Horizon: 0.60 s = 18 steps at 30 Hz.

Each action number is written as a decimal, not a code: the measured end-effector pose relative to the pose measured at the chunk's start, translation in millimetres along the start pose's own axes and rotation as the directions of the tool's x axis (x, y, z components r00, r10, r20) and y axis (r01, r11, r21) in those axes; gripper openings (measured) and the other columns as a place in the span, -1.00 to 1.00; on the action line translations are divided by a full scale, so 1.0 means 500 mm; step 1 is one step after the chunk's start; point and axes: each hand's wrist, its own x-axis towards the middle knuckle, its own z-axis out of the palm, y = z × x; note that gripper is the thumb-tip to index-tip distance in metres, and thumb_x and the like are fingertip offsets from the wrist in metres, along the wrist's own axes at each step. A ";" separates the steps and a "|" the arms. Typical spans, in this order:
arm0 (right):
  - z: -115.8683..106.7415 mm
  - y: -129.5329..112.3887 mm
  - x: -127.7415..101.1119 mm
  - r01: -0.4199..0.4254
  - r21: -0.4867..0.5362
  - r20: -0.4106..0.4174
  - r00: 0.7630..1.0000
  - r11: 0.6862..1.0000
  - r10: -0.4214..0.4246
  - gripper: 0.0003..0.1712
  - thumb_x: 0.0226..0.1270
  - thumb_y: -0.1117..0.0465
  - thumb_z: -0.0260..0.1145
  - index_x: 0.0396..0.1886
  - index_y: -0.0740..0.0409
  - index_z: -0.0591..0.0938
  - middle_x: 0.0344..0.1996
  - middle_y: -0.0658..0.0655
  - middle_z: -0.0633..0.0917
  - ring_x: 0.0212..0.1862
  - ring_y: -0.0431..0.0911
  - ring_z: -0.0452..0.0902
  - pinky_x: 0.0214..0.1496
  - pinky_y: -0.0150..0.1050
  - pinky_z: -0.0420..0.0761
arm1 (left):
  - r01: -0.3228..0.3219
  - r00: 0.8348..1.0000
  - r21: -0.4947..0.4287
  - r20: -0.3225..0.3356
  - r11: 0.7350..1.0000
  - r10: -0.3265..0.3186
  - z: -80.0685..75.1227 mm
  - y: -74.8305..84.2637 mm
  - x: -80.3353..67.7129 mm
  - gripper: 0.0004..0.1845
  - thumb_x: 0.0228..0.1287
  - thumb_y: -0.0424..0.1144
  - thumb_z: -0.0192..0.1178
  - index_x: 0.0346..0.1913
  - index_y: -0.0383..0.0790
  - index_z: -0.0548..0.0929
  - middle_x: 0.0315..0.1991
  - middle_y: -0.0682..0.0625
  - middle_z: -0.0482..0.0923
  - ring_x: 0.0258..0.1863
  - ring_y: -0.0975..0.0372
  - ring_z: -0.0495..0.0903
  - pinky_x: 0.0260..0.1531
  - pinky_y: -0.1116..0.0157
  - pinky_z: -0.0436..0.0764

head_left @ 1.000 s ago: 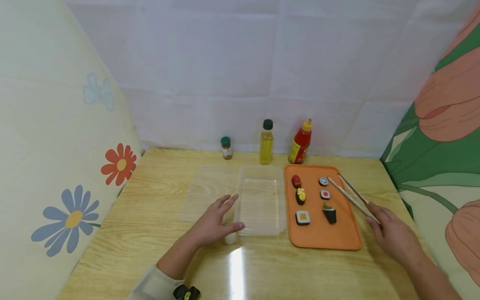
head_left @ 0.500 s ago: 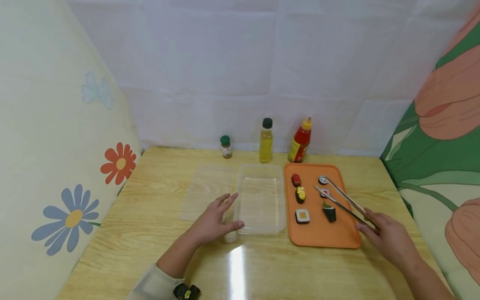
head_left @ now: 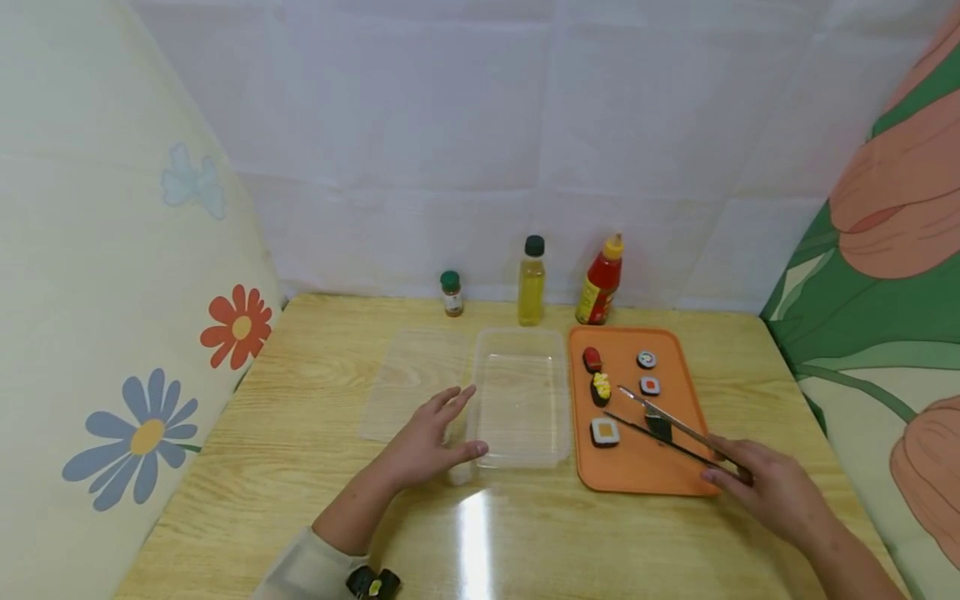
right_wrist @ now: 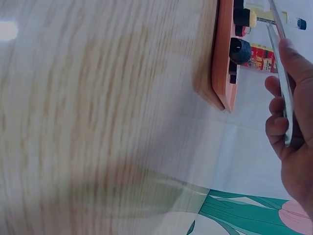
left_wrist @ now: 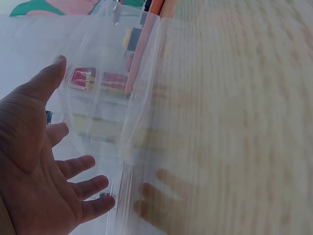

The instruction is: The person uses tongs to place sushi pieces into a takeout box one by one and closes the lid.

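My left hand (head_left: 427, 442) rests open against the near left corner of a clear plastic container (head_left: 522, 400); the same hand (left_wrist: 39, 166) lies flat beside its wall in the left wrist view. My right hand (head_left: 765, 492) grips a pair of metal chopsticks (head_left: 663, 429) whose tips reach over the orange tray (head_left: 645, 475), near the square sushi piece (head_left: 605, 432) and the dark cone-shaped piece (head_left: 660, 423). Several other sushi pieces lie further back on the tray. The right wrist view shows the chopsticks (right_wrist: 282, 73) in my fingers beside the tray's edge (right_wrist: 222, 58).
A clear lid (head_left: 412, 383) lies left of the container. At the table's back stand a small spice jar (head_left: 452, 293), an oil bottle (head_left: 532, 281) and a red sauce bottle (head_left: 601, 282). Flower-patterned panels close in both sides.
My right hand has picked the chopsticks up from the tray's right rim and swung their tips left and nearer, over the front sushi pieces. The left hand has stayed put.
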 end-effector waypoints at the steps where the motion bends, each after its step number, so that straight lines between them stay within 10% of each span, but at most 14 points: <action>1: 0.001 0.000 -0.001 0.008 0.003 0.002 1.000 1.000 -0.008 -0.42 -0.05 0.24 0.70 0.05 0.22 0.77 -0.36 -0.23 0.65 -0.49 -0.46 0.24 -0.49 -0.55 0.24 | 0.001 1.000 -0.003 0.001 1.000 -0.001 0.000 0.000 0.000 -0.02 0.33 0.31 0.31 0.68 0.10 0.13 0.64 -0.20 0.04 0.55 -0.28 0.10 0.31 -0.37 0.30; 18: 0.005 -0.011 -0.009 -0.081 -0.008 0.162 0.983 0.997 0.081 -0.50 0.08 0.12 0.67 0.04 0.14 0.80 -0.29 -0.19 0.71 -0.41 -0.43 0.33 -0.45 -0.37 0.42 | 0.000 1.000 -0.017 0.008 1.000 0.000 0.001 -0.002 0.000 -0.02 0.32 0.30 0.32 0.68 0.13 0.12 0.64 -0.20 0.04 0.55 -0.29 0.09 0.33 -0.38 0.28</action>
